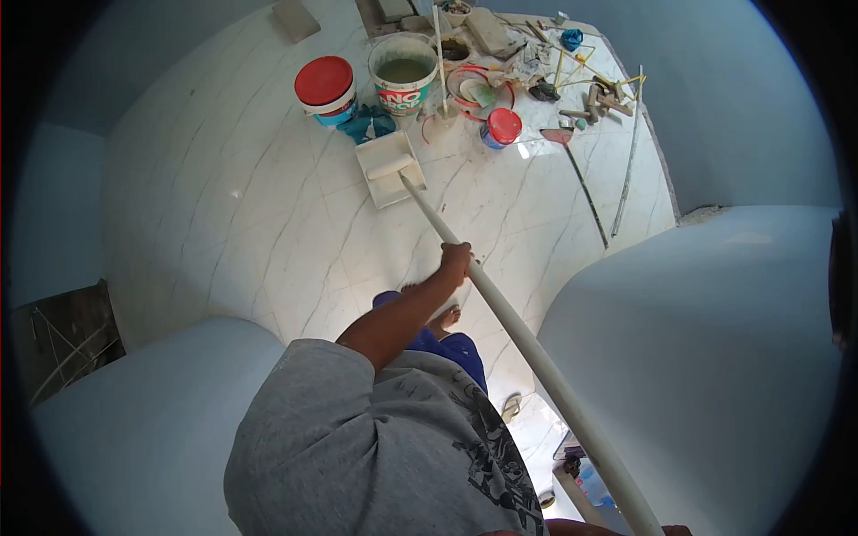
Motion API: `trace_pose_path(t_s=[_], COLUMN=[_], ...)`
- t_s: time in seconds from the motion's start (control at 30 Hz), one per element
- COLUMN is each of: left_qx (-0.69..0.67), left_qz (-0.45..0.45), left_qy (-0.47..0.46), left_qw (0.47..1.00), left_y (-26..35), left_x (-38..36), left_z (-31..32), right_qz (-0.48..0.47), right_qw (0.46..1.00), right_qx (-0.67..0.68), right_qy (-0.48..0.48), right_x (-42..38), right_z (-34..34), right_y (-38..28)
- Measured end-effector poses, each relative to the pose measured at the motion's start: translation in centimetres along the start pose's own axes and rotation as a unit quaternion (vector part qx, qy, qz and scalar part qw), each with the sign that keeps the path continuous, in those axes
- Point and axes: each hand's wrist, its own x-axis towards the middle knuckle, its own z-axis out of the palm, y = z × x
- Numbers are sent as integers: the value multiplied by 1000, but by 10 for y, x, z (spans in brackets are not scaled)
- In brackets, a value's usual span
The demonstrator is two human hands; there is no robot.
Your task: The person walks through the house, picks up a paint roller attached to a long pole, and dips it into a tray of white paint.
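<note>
My left hand (457, 260) is closed around the long pale pole of a paint roller (391, 166). The roller's head lies in a white paint tray (379, 189) on the floor, its sleeve coated in white. Toward the lower right, the pole runs past my body to my right hand (677, 531), which is cut off by the bottom edge. Only a bit of that hand shows, wrapped at the pole. Just behind the tray are a crumpled teal plastic bag (366, 123), a red-lidded bucket (325, 87) and a large open bucket of murky liquid (402, 73).
A small red-lidded tub (501, 129) stands right of the tray. Farther right lie a red-headed long-handled tool (576, 170), a thin rod (631, 161) and scattered wood scraps (603, 100). Pale blue walls (715, 313) close in on both sides. A sandal (511, 407) is near my feet.
</note>
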Motion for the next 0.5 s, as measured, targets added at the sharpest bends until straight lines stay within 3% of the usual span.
trace_pose_path(t_s=[0.07, 0.13, 0.2, 0.23, 0.27, 0.37, 0.43, 0.5], left_qx=[-25, 21, 30, 41, 35, 0, -28, -17], left_qz=[11, 5, 11, 13, 15, 8, 21, 18], left_qy=[-4, -10, 9, 31, 34, -12, -19, -14], left_qw=[1000, 1000, 999, 999, 999, 1000, 999, 1000], left_y=[10, 7, -10, -16, -19, -29, -13, -17], left_x=[17, 30, 25, 25, 26, 26, 30, 26], left_z=[1, 1, 5, 8, 8, 7, 16, 21], right_qz=[-28, 0, -25, -33, -34, -65, -3, 0], right_qw=[997, 994, 987, 990, 997, 996, 999, 999], right_qx=[-57, -108, -141, -126, -7, 5, -28, -37], right_qy=[39, 11, 67, 45, 68, 59, 17, 30], right_x=[1, -6, -12, -10, -2, -4, -10, -19], right_z=[19, -1, -26, -33, -14, -16, -34, -54], right_y=[21, 2, -13, -12, 4, 18, 16, 9])
